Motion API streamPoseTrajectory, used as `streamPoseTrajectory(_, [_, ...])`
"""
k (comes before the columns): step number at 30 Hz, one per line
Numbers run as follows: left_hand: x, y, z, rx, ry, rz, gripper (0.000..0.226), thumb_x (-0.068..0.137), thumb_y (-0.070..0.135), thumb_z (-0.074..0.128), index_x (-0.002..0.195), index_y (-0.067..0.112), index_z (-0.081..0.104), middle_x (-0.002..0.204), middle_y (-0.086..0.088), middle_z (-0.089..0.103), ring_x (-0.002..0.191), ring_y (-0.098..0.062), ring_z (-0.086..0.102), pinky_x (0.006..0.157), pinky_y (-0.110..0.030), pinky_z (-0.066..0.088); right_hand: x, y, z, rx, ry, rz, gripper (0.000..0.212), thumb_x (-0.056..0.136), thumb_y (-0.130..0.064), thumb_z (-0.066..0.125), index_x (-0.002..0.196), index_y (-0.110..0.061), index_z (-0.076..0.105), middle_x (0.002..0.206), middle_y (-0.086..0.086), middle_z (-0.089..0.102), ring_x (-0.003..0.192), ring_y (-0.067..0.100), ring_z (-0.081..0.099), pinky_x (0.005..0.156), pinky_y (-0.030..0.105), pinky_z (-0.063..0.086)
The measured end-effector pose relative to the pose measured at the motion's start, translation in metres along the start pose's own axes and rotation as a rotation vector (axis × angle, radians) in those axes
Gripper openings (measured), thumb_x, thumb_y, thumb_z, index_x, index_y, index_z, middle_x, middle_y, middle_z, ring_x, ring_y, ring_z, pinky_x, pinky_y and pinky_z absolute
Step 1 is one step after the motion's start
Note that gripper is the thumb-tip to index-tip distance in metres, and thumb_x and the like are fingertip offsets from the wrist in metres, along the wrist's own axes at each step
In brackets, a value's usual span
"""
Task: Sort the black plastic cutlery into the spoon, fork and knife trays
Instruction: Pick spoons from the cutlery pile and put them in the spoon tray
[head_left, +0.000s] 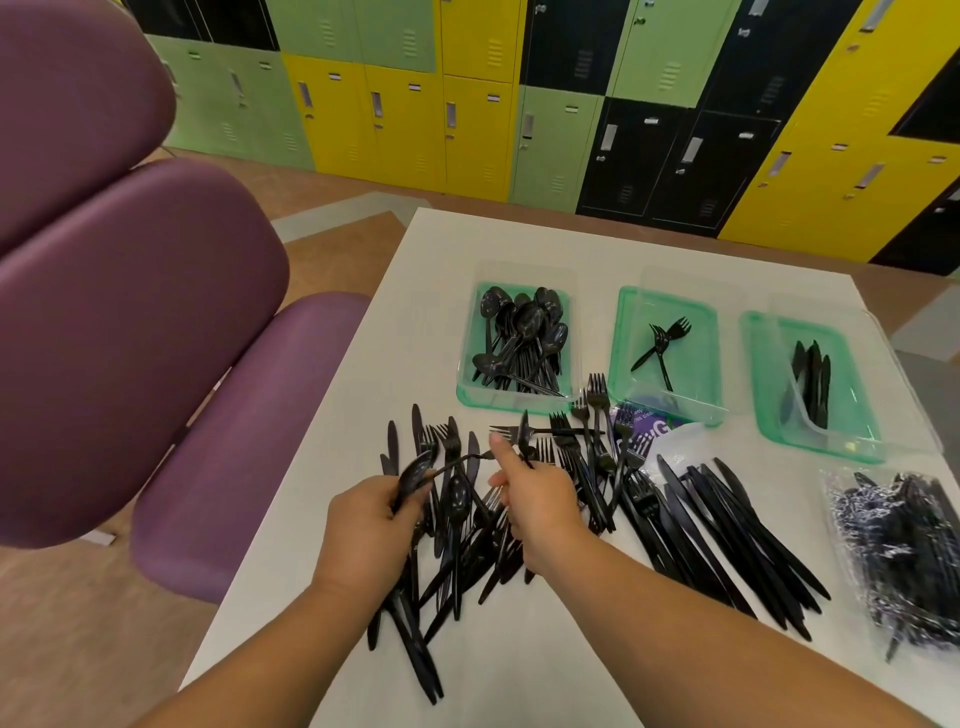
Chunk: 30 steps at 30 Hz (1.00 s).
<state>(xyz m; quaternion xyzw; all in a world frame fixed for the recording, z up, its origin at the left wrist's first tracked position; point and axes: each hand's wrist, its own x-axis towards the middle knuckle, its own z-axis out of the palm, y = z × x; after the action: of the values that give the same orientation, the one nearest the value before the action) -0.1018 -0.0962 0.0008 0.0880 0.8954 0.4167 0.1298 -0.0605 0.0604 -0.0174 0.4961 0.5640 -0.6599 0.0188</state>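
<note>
the spoon-picking step is judged to be in hand. a spoon (415, 474) is held in the left hand (371, 519), the fingers curled round its handle so that the oval bowl stands above the mixed pile (457, 530); whether more than one is gripped cannot be told. a slim black piece (523, 434) is pinched in the right hand (543, 501) between the raised thumb and curled fingers, and its kind cannot be made out. both hands are held low over the pile, on the near left of the white tabletop (519, 654).

the spoon tray (469, 396), leftmost of the three, is heaped with spoons. only two forks are seen in the fork tray (621, 338) and a few knives in the knife tray (753, 364), so those sorts are judged barely begun. the next move calls for the held spoon to be lifted free of the tangled tines, carried forward and dropped into the spoon tray.

the cutlery is thin, glossy moulded plastic, light and likely to snag. the trays are rectangular, clear-walled and mint green at the base. a fanned row of long knives (727, 535) lies right of the pile, a crinkled clear bag (898, 545) of more cutlery is seen at the right edge, and a purple printed wrapper (652, 428) sits near the fork tray.
</note>
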Motion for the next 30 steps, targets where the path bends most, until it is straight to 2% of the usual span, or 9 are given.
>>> streamPoseTrajectory(4, [-0.007,0.001,0.009,0.018,-0.084,0.096,0.021,0.087,0.027,0.066,0.073,0.012,0.068,0.064,-0.003,0.06,0.064,-0.019,0.058,0.064,-0.038,0.05,-0.008,-0.006,0.006,0.231,-0.154,0.138,0.033,0.085,-0.039,0.069,0.086,-0.006,0.065,0.062,0.0,0.047,0.037,0.008,0.025,0.034,0.02,0.02])
streamPoseTrajectory(8, [0.0,-0.003,0.002,0.139,-0.084,0.043,0.016,0.091,0.025,0.061,0.078,0.018,0.067,0.075,0.001,0.065,0.069,-0.01,0.058,0.062,-0.021,0.045,-0.002,-0.018,-0.001,0.275,-0.1,0.13,0.034,0.098,-0.032,0.049,0.073,-0.01,0.055,0.06,0.001,0.041,0.047,0.011,0.032,0.04,0.022,0.028])
streamPoseTrajectory(10, [0.01,-0.01,-0.007,0.24,-0.075,-0.048,0.014,0.091,0.025,0.06,0.077,0.022,0.064,0.078,0.005,0.066,0.067,-0.003,0.056,0.055,-0.011,0.037,0.003,-0.024,-0.01,0.154,-0.02,0.077,0.038,0.097,-0.041,0.046,0.073,-0.013,0.052,0.063,0.003,0.043,0.055,0.016,0.04,0.053,0.029,0.04])
streamPoseTrajectory(13, [0.019,-0.014,-0.012,0.451,-0.181,-0.154,0.029,0.086,0.037,0.065,0.065,0.019,0.056,0.066,0.003,0.059,0.058,-0.004,0.051,0.047,-0.014,0.032,0.01,-0.027,-0.023,-0.2,0.052,-0.027,0.043,0.096,-0.052,0.04,0.091,-0.012,0.056,0.073,0.006,0.054,0.064,0.02,0.05,0.071,0.035,0.046])
streamPoseTrajectory(18, [0.013,-0.009,0.003,0.584,-0.284,-0.139,0.035,0.079,0.047,0.069,0.065,0.021,0.052,0.064,0.005,0.054,0.06,-0.009,0.052,0.049,-0.02,0.036,0.013,-0.023,-0.027,-0.499,-0.001,-0.066,0.058,0.095,-0.054,0.04,0.119,-0.003,0.054,0.063,0.009,0.062,0.049,0.02,0.056,0.056,0.032,0.052])
streamPoseTrajectory(20, [0.011,-0.008,0.008,0.601,-0.29,-0.132,0.032,0.078,0.046,0.069,0.069,0.019,0.056,0.068,0.004,0.056,0.063,-0.011,0.055,0.054,-0.022,0.041,0.014,-0.019,-0.028,-0.555,-0.005,-0.114,0.054,0.092,-0.053,0.048,0.11,-0.002,0.057,0.065,0.005,0.055,0.054,0.02,0.055,0.054,0.031,0.05])
streamPoseTrajectory(22, [0.011,-0.007,0.011,0.605,-0.303,-0.138,0.029,0.079,0.044,0.068,0.075,0.016,0.062,0.073,0.001,0.06,0.068,-0.014,0.06,0.06,-0.024,0.047,0.012,-0.016,-0.03,-0.73,0.017,-0.201,0.05,0.086,-0.052,0.06,0.082,-0.003,0.054,0.065,0.002,0.048,0.058,0.015,0.048,0.057,0.03,0.044])
streamPoseTrajectory(24, [0.013,-0.007,0.012,0.581,-0.305,-0.145,0.029,0.081,0.04,0.067,0.08,0.011,0.066,0.073,0.0,0.061,0.069,-0.015,0.06,0.061,-0.024,0.047,0.009,-0.015,-0.029,-0.854,0.024,-0.236,0.05,0.081,-0.05,0.068,0.063,-0.01,0.044,0.061,0.001,0.045,0.054,0.012,0.043,0.05,0.028,0.036])
streamPoseTrajectory(30, [0.02,-0.003,0.015,0.46,-0.232,-0.087,0.021,0.09,0.031,0.052,0.086,0.012,0.062,0.075,-0.001,0.061,0.069,-0.015,0.059,0.063,-0.027,0.051,0.011,-0.009,-0.025,-0.919,0.031,-0.236,0.043,0.083,-0.031,0.067,0.055,-0.012,0.04,0.056,0.001,0.043,0.05,0.013,0.041,0.044,0.024,0.032])
